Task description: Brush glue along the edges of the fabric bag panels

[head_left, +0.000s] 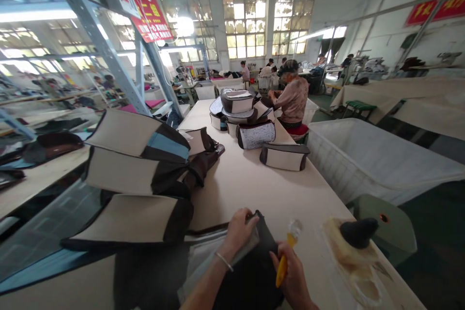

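My right hand [292,273] is closed around a brush with a yellow handle [281,270] and pale bristles pointing up and away from me. Its fingers also rest against the right edge of a black fabric piece [241,283]. Near that piece's far corner, my left hand [240,230] pinches the edge, palm side hidden. Under my left wrist lies a clear, whitish plastic sheet [201,256]. Beige and black padded covers [141,218] with blue strips are piled beside my left arm.
More padded covers [238,102] are heaped farther along the pale table [232,174], where a person [293,94] sits at the right side. A glue-stained pad [332,237] with a black cone-shaped object [359,232] lies at the right edge. Beyond stands a white bin [363,155].
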A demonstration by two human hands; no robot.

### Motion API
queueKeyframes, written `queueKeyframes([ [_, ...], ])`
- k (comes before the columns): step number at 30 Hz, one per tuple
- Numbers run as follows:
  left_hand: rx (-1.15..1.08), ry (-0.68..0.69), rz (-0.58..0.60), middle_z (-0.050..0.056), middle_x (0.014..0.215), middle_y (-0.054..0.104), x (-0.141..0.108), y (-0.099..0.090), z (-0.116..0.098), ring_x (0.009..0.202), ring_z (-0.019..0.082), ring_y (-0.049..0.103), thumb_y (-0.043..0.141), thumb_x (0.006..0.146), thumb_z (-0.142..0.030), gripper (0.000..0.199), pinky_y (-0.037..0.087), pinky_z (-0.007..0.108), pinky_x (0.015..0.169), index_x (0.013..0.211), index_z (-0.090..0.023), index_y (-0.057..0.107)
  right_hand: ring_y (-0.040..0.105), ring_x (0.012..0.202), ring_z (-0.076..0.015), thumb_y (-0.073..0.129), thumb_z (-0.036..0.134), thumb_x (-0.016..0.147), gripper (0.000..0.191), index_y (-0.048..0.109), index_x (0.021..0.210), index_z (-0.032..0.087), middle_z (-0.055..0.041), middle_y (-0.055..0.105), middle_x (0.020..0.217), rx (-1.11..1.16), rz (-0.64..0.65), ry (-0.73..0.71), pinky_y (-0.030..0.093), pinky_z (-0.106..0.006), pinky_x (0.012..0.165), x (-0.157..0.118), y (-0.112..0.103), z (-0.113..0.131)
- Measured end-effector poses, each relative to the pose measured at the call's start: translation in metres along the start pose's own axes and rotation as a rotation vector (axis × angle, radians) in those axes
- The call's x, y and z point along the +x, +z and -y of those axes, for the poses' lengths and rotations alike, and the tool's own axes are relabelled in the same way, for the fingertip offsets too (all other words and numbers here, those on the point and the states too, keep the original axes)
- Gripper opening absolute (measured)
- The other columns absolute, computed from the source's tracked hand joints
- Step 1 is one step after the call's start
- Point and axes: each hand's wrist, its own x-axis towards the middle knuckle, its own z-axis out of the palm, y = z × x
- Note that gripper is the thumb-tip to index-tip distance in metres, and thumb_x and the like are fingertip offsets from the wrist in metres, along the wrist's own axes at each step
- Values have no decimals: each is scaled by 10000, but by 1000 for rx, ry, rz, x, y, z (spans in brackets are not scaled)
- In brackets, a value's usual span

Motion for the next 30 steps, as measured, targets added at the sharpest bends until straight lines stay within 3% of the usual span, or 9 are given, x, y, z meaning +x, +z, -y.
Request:
queueKeyframes([
  [4, -70, -42, -23, 24, 752, 635, -1, -5, -8, 747, 185, 572, 564, 826, -457, 296, 408, 292, 701, 896, -194, 680, 659, 741, -187, 600, 425, 881, 242, 476, 828, 225, -61, 645, 867, -60, 12, -63, 561, -299, 661, 18, -13, 11],
  [7, -141, -17, -30, 33, 799, 667, -5, -8, -10, 765, 185, 576, 539, 841, -486, 341, 407, 293, 708, 914, -202, 712, 647, 706, -181, 555, 413, 915, 207, 523, 919, 208, -43, 629, 809, -82, 69, -51, 551, -297, 648, 43, -32, 25],
  [12, -332, -17, 75, 55, 833, 702, -12, -18, -17, 809, 199, 599, 504, 851, -412, 335, 426, 303, 749, 877, -158, 721, 621, 738, -176, 424, 423, 973, 315, 571, 1143, 203, -62, 641, 904, -85, 65, 9, 536, -328, 714, 83, -69, 48],
  [15, -387, -44, 145, 59, 828, 709, -12, -26, -18, 791, 203, 603, 525, 821, -383, 321, 423, 304, 731, 889, -139, 722, 578, 631, -155, 467, 455, 955, 336, 607, 1125, 202, -31, 628, 800, 42, 77, 88, 512, -300, 615, 100, -80, 62],
  [18, -427, -63, 176, 55, 823, 707, -12, -30, -16, 770, 196, 593, 547, 792, -371, 313, 418, 302, 722, 893, -131, 721, 535, 521, -137, 604, 488, 879, 357, 619, 1050, 175, 14, 579, 627, 150, 126, 202, 450, -254, 481, 110, -78, 78],
  [21, -493, -87, 193, 45, 788, 689, -12, -29, -14, 736, 180, 570, 554, 787, -384, 322, 409, 298, 703, 892, -125, 712, 514, 476, -129, 614, 521, 860, 373, 620, 964, 163, 21, 563, 571, 145, 184, 209, 398, -240, 436, 116, -67, 93],
  [26, -611, -102, 224, 49, 770, 672, -15, -24, -12, 719, 165, 552, 603, 751, -394, 314, 413, 288, 695, 839, -110, 704, 562, 553, -140, 547, 434, 909, 267, 615, 892, 177, -5, 611, 663, -79, 371, -6, 419, -257, 544, 118, -39, 102],
  [30, -596, -132, 195, 26, 711, 633, -18, -19, -13, 673, 149, 517, 606, 744, -399, 294, 387, 279, 663, 792, -121, 687, 547, 584, -149, 492, 349, 925, 210, 585, 856, 174, -15, 593, 680, -306, 333, -122, 383, -272, 591, 121, -28, 98],
])
